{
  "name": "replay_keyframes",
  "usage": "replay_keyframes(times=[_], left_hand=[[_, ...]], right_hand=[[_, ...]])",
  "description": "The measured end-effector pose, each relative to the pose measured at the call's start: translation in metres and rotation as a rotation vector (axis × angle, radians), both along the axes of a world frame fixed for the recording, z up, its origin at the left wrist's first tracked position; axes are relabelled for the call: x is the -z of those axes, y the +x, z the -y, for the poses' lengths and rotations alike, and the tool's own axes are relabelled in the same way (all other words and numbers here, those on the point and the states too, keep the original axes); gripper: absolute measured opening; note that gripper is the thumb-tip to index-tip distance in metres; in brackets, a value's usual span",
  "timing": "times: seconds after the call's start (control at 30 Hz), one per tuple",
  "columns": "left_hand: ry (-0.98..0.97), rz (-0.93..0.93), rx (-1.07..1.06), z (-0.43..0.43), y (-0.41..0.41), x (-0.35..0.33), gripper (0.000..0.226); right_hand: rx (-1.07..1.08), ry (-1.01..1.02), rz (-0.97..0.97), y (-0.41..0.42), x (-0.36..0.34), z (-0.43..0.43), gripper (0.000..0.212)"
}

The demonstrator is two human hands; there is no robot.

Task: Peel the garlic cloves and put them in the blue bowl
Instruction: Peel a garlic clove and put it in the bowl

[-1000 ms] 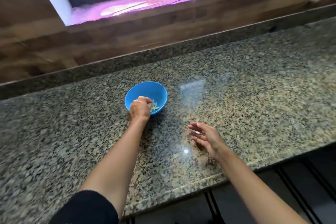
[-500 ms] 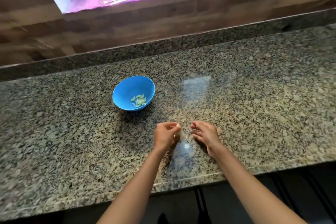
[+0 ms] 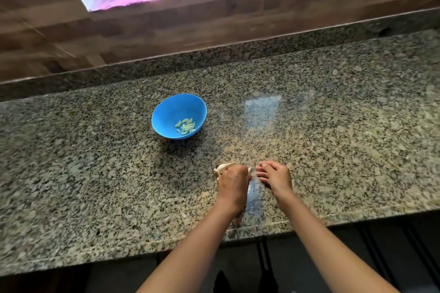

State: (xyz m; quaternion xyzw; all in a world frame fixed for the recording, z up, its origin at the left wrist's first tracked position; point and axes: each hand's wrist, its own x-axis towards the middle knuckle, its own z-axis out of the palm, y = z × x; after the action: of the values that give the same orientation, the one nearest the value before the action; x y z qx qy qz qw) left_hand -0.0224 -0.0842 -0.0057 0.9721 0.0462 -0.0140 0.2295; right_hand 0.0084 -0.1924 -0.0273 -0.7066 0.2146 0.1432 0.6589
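Granite counter (image 3: 95, 173): pale, papery garlic (image 3: 222, 167)

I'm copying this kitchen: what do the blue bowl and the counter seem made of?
Blue bowl: probably plastic, smooth with a soft sheen, uniform colour, thin rim. Counter: looks like polished granite; speckled grey, black and tan, mirroring the window's light.

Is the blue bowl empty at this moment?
No, the blue bowl holds several pale peeled garlic cloves lying at its bottom.
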Motion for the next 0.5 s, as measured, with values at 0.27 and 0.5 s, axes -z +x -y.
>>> replay_keyframes(times=[0.27, 0.5], left_hand=[[-0.207, 0.033, -0.132, 0.003, 0.013, -0.003, 0.023], [-0.078, 0.01, 0.07, 0.002, 0.023, 0.002, 0.019]], right_hand=[[0.031, -0.12, 0.035, -0.007, 0.001, 0.0, 0.016], [0.119, 0.05, -0.025, -0.007, 0.001, 0.01, 0.018]])
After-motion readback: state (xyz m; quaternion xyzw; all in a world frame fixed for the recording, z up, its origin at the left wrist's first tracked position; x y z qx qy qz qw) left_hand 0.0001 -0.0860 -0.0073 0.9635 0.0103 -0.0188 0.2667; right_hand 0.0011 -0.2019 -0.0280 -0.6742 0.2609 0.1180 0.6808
